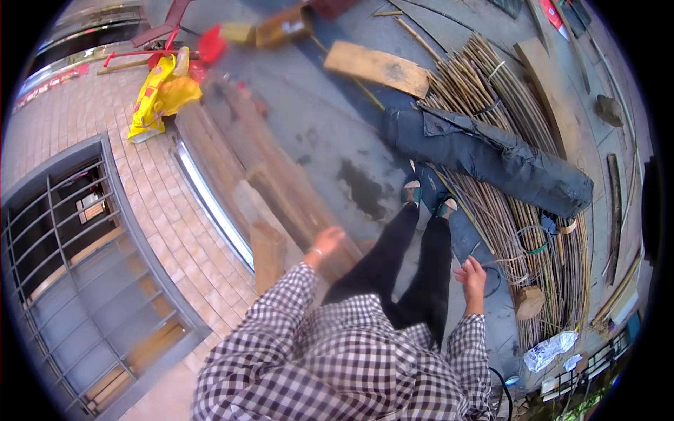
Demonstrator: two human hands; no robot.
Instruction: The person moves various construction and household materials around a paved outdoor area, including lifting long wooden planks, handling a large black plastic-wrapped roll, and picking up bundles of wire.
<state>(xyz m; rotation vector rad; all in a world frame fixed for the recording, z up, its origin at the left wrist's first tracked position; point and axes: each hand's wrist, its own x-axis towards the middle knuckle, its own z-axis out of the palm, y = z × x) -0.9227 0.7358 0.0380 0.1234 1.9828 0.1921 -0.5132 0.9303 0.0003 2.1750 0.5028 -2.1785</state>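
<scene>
My left hand (328, 241) is blurred and lies over long brown wooden beams (295, 200) on my left; whether it touches them cannot be told. Its fingers look extended. On the other side, my right hand (471, 274) has its fingertips pinched on a thin pale strip (497, 260), which runs towards loose loops by the bundled thin canes (474, 210). Across the canes lies a long roll in black plastic wrapping (495, 152). A green ring of cord or wire (534, 239) rests on the bundles. A short wooden block (528, 302) sits near their lower end.
Ahead lie a wooden plank (377, 68) and a yellow plastic bag (160, 100) beside red items. A barred window (79, 263) is set in the tiled wall at left. A long curved board (550, 100) runs behind the canes. Crumpled silvery plastic (550, 351) lies at lower right.
</scene>
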